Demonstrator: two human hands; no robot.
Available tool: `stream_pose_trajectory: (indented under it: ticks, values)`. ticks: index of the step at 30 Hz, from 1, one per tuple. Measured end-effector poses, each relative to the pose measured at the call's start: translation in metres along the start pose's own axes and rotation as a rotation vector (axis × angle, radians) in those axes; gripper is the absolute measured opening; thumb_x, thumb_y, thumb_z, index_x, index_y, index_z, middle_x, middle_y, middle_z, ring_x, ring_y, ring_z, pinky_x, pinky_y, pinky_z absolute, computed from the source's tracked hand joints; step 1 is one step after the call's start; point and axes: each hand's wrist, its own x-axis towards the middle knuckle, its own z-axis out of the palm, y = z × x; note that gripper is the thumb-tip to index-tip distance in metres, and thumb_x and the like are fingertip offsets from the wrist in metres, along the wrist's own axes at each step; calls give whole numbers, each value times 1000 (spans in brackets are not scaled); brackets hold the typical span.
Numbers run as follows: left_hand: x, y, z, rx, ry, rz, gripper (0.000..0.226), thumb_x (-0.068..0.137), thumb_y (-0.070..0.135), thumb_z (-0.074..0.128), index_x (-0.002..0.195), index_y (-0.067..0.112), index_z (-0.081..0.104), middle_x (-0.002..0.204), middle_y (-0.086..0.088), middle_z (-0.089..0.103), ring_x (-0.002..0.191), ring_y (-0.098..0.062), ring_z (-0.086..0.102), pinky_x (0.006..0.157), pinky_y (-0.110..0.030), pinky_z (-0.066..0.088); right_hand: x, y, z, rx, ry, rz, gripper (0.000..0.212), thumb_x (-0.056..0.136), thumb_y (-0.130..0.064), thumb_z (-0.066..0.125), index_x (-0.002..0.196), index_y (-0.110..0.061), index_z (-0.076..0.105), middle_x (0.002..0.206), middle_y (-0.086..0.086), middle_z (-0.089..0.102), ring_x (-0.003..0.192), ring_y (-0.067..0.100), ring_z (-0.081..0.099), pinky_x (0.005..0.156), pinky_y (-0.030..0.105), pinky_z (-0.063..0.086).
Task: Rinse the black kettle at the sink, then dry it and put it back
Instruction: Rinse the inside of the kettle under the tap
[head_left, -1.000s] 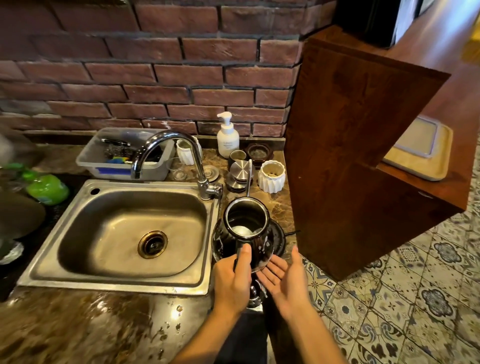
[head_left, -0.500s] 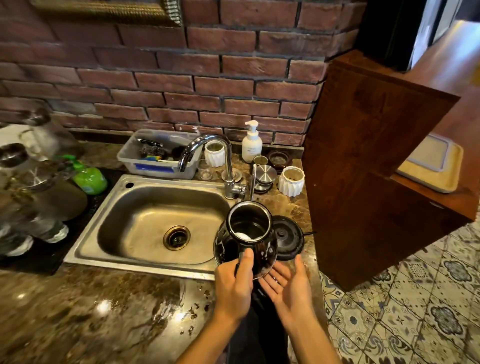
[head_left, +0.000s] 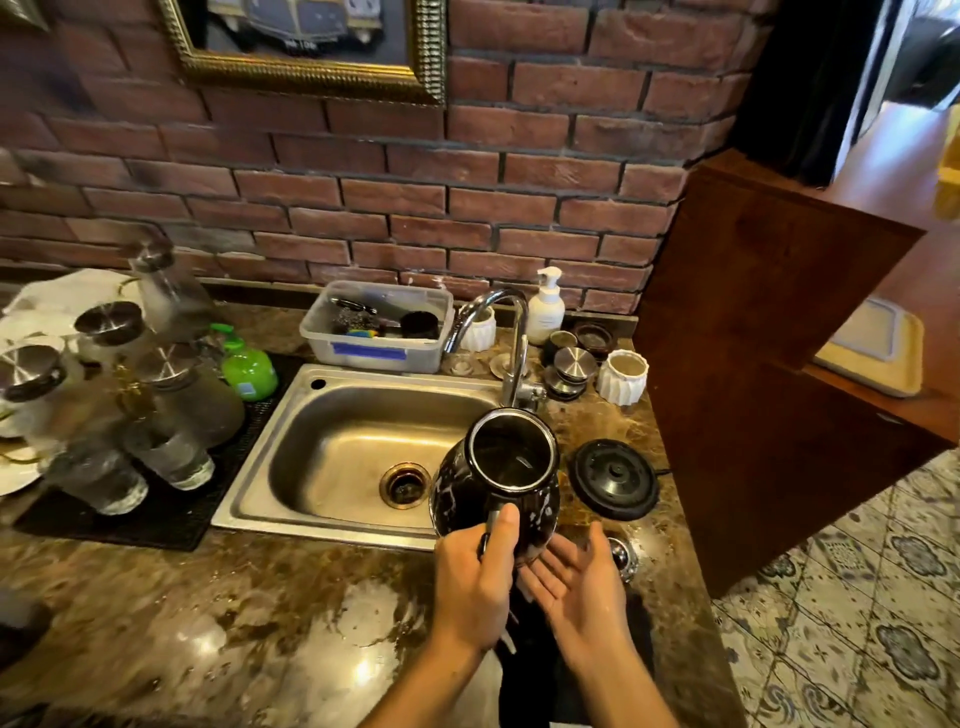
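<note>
The black kettle has no lid, and its open mouth faces up toward me. It hangs over the right rim of the steel sink, just below the chrome tap. My left hand is closed around the kettle's handle, thumb on top. My right hand is spread palm-up just under and to the right of the kettle's base; I cannot tell if it touches. The kettle's round black base lies bare on the counter to the right.
A clear tub of utensils, a soap pump and white ribbed cups stand behind the sink. Glass jars and tumblers crowd a black mat at left, beside a green bottle. A wooden cabinet stands on the right.
My left hand has lifted the kettle off its black base and carried it left over the sink's rim. The base is uncovered. My view has tilted up and left.
</note>
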Motion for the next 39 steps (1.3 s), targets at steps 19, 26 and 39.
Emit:
stream_pose_trajectory:
  ticks: [19, 26, 39]
  values:
    - [-4, -16, -150, 18, -8, -1, 60, 94, 53, 42, 44, 19, 43, 41, 0, 46, 41, -12, 44, 46, -35, 35, -49, 107, 102, -4, 6, -21, 60, 104, -50, 40, 133, 0, 56, 127, 24, 63, 109, 32, 63, 97, 44, 48]
    - [19, -28, -141, 65, 17, -57, 62, 92, 54, 41, 44, 16, 44, 40, 1, 46, 42, -12, 45, 47, -35, 36, -25, 95, 115, -41, 14, 5, 55, 105, -47, 40, 125, 1, 59, 123, 24, 67, 112, 34, 65, 100, 46, 49]
    - [84, -73, -89, 106, 91, -195, 71, 91, 57, 41, 45, 3, 42, 40, -10, 42, 42, -19, 43, 49, -46, 39, 68, 48, 112, -90, -42, 68, 49, 106, -45, 40, 103, -3, 65, 77, 11, 80, 96, 30, 70, 90, 42, 55]
